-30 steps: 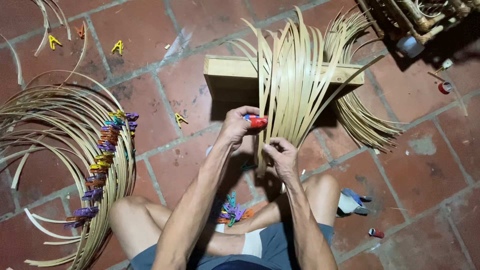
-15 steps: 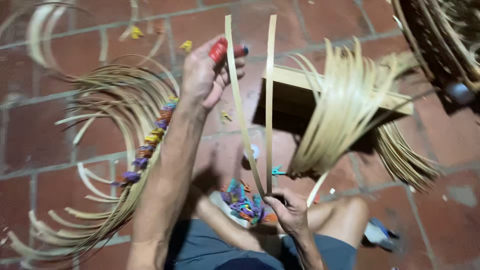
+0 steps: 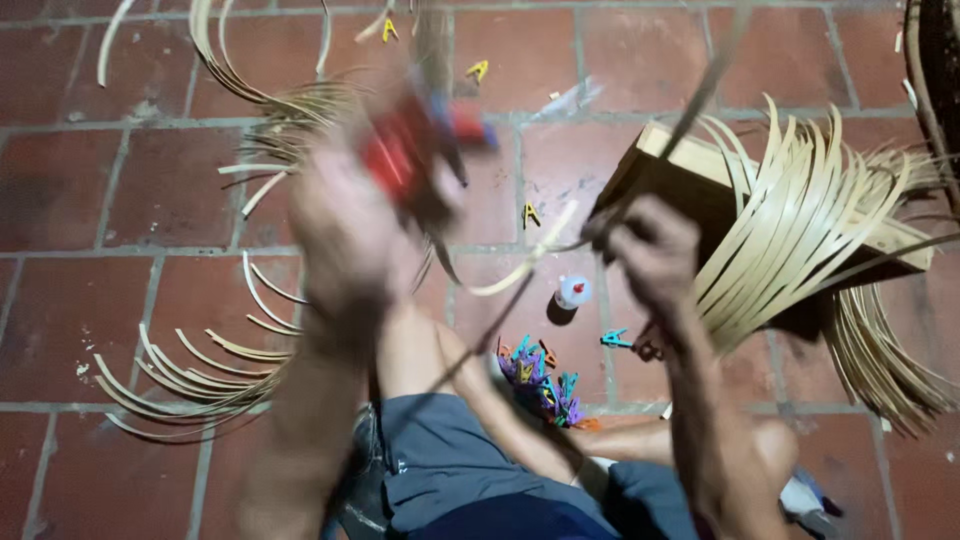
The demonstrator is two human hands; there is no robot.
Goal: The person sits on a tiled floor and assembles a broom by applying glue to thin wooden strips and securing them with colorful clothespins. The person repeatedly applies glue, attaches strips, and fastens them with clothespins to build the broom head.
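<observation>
My left hand (image 3: 345, 225) is raised close to the camera and blurred, closed on a red tool with a blue end (image 3: 415, 145). My right hand (image 3: 650, 250) pinches thin bamboo strips (image 3: 700, 100) that run up and away to the upper right. To its right, a fan of bent bamboo strips (image 3: 800, 230) is draped over a wooden box (image 3: 680, 165). A pile of coloured clips (image 3: 540, 380) lies on my lap between my forearms.
A curved bundle of bamboo strips (image 3: 200, 375) lies on the red tile floor (image 3: 100, 290) at left, with more at the top left (image 3: 270, 100). Yellow clips (image 3: 478, 70) dot the tiles. A small white bottle (image 3: 572, 292) stands near my knee. A woven basket edge (image 3: 935, 80) shows top right.
My left hand with the red tool came closer to the camera and is motion-blurred. The view swung right. My right hand rose from my lap, with the strips now slanting toward the upper right.
</observation>
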